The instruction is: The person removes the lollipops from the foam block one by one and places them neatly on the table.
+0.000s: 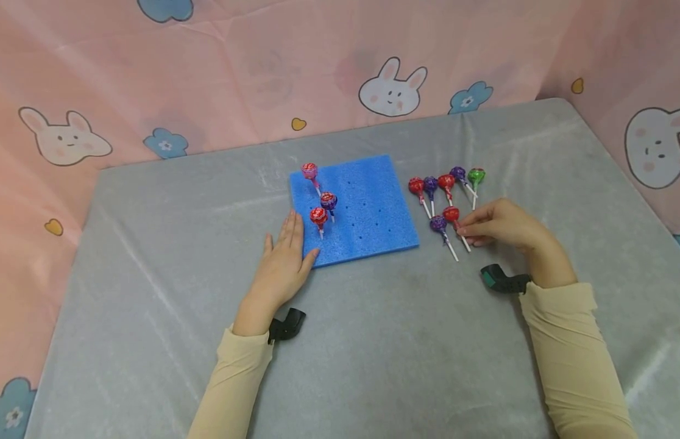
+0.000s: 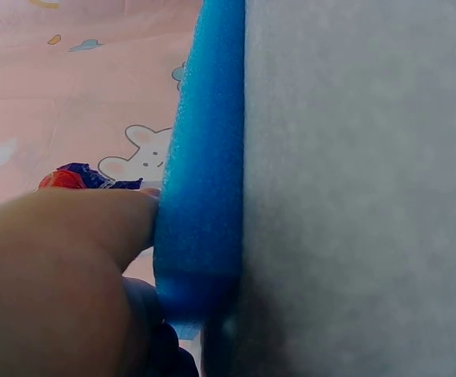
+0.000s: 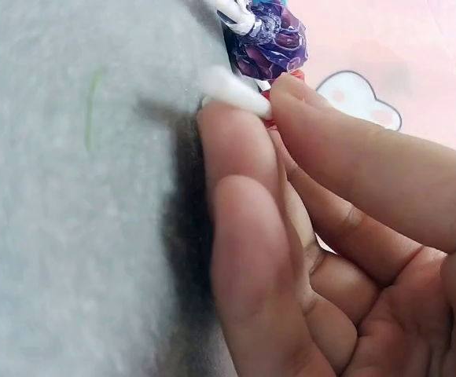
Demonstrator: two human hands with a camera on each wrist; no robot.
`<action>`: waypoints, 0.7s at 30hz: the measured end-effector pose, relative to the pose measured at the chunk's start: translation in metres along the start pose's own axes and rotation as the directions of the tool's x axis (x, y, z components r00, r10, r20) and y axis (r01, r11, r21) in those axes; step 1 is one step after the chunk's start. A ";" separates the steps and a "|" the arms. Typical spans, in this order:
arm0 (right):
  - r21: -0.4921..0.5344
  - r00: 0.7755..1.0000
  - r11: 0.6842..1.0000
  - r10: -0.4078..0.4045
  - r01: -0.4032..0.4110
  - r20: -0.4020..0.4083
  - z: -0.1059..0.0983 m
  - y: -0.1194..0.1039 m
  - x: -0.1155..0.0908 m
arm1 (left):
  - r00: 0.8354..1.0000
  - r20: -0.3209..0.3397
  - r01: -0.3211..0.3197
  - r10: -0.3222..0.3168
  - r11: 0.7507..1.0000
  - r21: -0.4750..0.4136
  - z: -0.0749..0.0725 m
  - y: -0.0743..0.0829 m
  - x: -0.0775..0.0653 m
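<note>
My right hand is pinching a red lollipop by its stick, right of the blue foam board. Sloppy wrist could bump the purple lollipop beside it. My left hand, straight-fingered at the board's edge, might nudge it askew.

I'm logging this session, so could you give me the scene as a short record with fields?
Left hand: touches the left edge of the blue board
Right hand: pinches the stick of a red lollipop
Stuck in board: a pink lollipop, a purple lollipop, another red lollipop
Not held, beside board: two red ones, three purple ones, a green one
Surface: grey table
Backdrop: pink cloth with rabbits
</note>
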State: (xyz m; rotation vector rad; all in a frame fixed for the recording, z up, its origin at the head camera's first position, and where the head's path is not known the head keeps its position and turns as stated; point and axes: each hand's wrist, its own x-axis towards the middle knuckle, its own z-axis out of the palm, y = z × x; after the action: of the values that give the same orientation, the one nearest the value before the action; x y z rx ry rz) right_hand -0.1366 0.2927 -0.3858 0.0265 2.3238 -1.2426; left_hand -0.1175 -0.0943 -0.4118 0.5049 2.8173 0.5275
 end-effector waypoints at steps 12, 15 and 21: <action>0.040 0.999 0.998 0.042 -0.042 0.006 -0.002 0.005 0.003 | 1.000 -0.003 -0.002 0.002 1.000 -0.003 0.000 0.000 0.000; 0.028 0.998 0.998 0.057 -0.057 0.006 -0.003 0.005 0.003 | 1.000 -0.006 -0.005 0.005 1.000 -0.002 0.000 0.000 0.000; 0.038 0.999 0.998 0.042 -0.042 -0.014 -0.003 0.007 0.002 | 1.000 -0.001 -0.006 0.006 1.000 -0.005 0.000 -0.001 0.000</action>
State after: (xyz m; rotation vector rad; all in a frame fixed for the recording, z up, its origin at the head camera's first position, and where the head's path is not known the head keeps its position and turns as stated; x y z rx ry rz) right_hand -0.1379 0.2990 -0.3901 0.0968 2.2998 -1.2698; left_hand -0.1179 -0.0946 -0.4124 0.5127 2.8154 0.5367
